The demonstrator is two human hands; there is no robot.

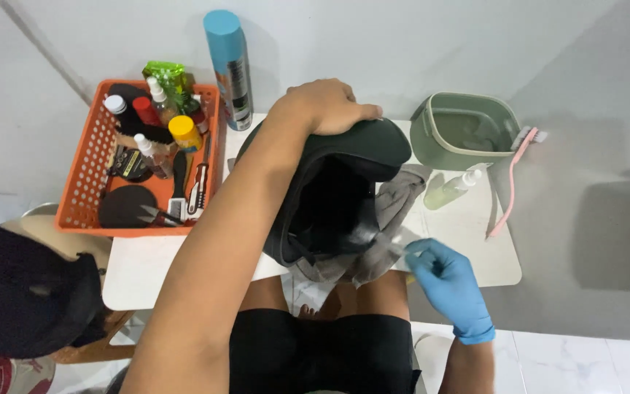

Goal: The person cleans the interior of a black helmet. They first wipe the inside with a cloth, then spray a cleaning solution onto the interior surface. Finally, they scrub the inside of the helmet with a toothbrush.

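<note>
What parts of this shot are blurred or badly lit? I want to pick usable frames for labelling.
Head view: the gloved right hand is motion-blurred at the fingertips; the dark shoe opening is a black, detail-less shadow; the left hand and orange basket are sharp and evenly lit; soft shadows fall right of the green tub.

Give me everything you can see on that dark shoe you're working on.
The dark shoe looks black, with a smooth matte upper and its opening toward the camera, interior in shadow. It stands tilted over a grey cloth at the white table's near edge. The bare left hand grips its top; the blue-gloved right hand is beside it.
</note>
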